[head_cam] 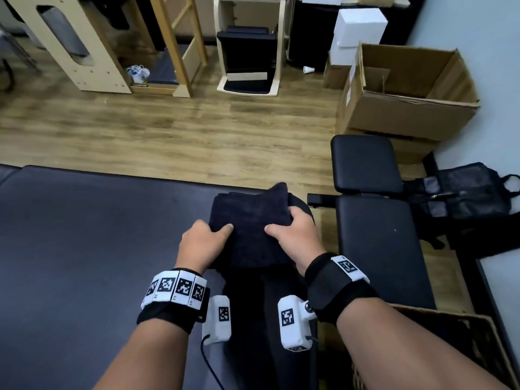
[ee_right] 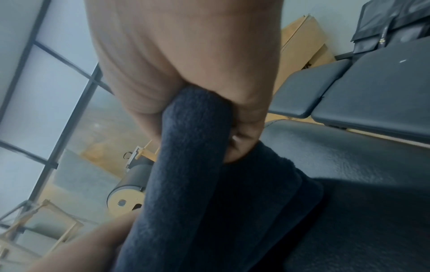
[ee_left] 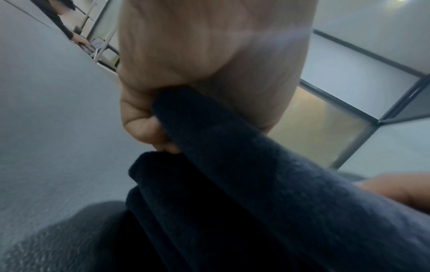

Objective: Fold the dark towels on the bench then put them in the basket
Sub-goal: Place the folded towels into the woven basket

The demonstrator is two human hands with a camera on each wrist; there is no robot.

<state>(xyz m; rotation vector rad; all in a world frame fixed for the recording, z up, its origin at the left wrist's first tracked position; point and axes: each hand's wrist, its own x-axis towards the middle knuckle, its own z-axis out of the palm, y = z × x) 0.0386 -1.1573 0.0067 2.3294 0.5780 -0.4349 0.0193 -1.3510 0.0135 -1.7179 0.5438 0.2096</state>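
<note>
A dark folded towel [head_cam: 249,220] is held just above the right end of the dark padded bench [head_cam: 84,235]. My left hand [head_cam: 204,242] grips its left edge, thumb on top and fingers underneath. My right hand [head_cam: 292,232] grips its right edge the same way. In the left wrist view the towel [ee_left: 244,184] runs out of my curled left hand [ee_left: 177,92], with folded layers below. In the right wrist view my right hand [ee_right: 197,92] pinches a thick fold of the towel [ee_right: 186,165] over the bench [ee_right: 349,165]. A brown woven basket [head_cam: 450,342] sits at the lower right, under my right forearm.
A second black padded bench [head_cam: 377,220] stands to the right. Beyond it are an open cardboard box [head_cam: 408,88] and a black mesh bag [head_cam: 467,201]. Wooden frames [head_cam: 92,43] and a black-cushioned chair [head_cam: 247,52] stand across the wood floor [head_cam: 168,122].
</note>
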